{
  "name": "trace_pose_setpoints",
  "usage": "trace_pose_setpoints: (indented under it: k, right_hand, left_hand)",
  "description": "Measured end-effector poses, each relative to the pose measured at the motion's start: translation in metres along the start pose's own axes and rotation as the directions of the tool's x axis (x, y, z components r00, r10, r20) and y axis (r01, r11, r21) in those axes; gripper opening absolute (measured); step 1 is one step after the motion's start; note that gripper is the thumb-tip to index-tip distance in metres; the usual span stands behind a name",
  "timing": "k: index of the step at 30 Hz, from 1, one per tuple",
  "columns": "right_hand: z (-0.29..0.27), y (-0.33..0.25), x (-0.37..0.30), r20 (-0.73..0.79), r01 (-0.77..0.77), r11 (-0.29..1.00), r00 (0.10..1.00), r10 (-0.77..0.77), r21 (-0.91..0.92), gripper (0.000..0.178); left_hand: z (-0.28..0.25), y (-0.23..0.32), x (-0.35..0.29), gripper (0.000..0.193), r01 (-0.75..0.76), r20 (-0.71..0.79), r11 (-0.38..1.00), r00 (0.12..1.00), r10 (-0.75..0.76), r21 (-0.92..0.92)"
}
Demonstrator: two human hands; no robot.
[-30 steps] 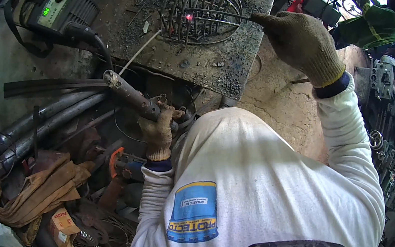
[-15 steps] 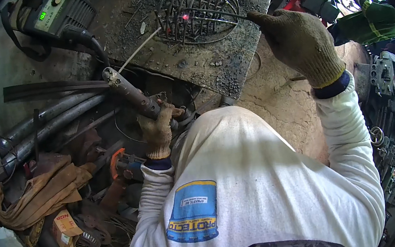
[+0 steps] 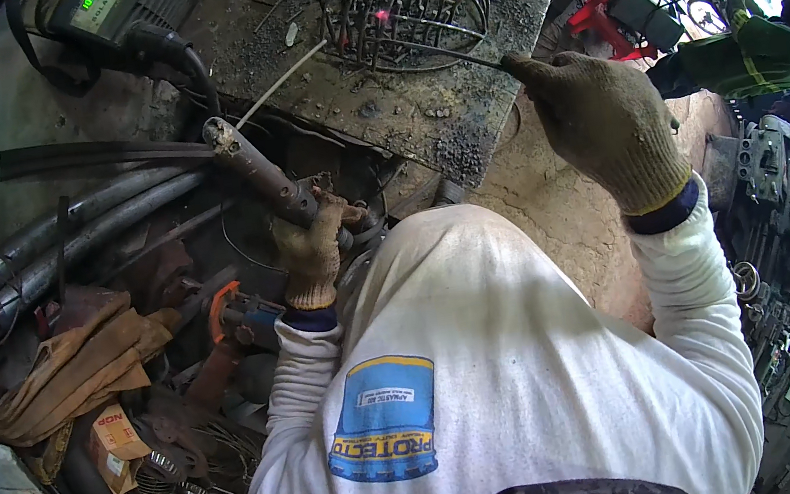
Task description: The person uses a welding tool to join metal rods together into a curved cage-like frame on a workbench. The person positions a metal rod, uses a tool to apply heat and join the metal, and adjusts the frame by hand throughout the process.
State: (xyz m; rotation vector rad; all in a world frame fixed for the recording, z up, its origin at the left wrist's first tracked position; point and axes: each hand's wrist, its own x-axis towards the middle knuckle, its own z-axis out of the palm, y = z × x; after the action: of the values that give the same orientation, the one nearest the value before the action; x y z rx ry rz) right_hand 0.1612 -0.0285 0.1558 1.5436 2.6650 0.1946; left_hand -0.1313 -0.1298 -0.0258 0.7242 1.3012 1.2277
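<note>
My left hand [image 3: 310, 254], in a knitted work glove, is closed around a worn, tube-shaped welding electrode holder [image 3: 258, 170]. From the holder's end a pale electrode [image 3: 281, 83] reaches to the left edge of a domed cage of bent metal bars [image 3: 486, 7]. A small spot on the cage glows red-pink. My right hand [image 3: 605, 121], gloved alike, grips a thin dark metal rod [image 3: 454, 54] at its near end. The rod's far part lies across the cage, and its tip is lost among the bars. The cage sits on a dirty steel tabletop [image 3: 438, 125].
A welding machine [image 3: 120, 13] with a thick cable stands upper left. Curved pipes [image 3: 106, 202], a brown cloth [image 3: 79, 372], an orange-guarded tool [image 3: 227, 311] and a carton [image 3: 118, 443] crowd the left. Machinery [image 3: 781, 157] and a person's green sleeve [image 3: 752, 55] are at right.
The view has shifted slightly. My right hand and the thin rod have come a little nearer to me across the cage. My left hand keeps the holder in almost the same place.
</note>
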Motion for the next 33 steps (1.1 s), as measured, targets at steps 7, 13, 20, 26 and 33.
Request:
trace_pose_setpoints:
  k: [7, 13, 20, 26, 33]
  right_hand:
    - [-0.030, -0.037, 0.017, 0.214, -0.021, 0.976, 0.974, 0.069, -0.219, 0.032]
    - [-0.025, -0.037, 0.025, 0.255, 0.014, 0.988, 0.966, 0.027, -0.157, 0.030]
    - [0.013, -0.005, 0.013, -0.156, 0.227, 0.947, 0.951, -0.265, -0.227, 0.028]
    - [0.019, -0.005, 0.012, -0.183, 0.188, 0.962, 0.957, -0.225, -0.197, 0.024]
    - [0.025, 0.001, 0.012, -0.176, 0.193, 0.967, 0.959, -0.222, -0.164, 0.023]
  left_hand:
    - [-0.003, -0.012, 0.002, 0.031, -0.007, 0.025, 0.999, 1.000, 0.008, -0.033]
    - [0.006, -0.002, -0.002, 0.008, -0.022, -0.033, 0.992, 0.999, 0.018, -0.124]
    - [-0.003, -0.011, 0.001, 0.030, -0.033, -0.030, 0.999, 0.999, 0.032, -0.043]
    - [0.004, 0.001, 0.000, 0.034, 0.043, -0.038, 0.999, 0.998, -0.042, 0.015]
    - [0.004, -0.001, 0.000, 0.033, -0.005, -0.012, 0.997, 1.000, 0.006, 0.077]
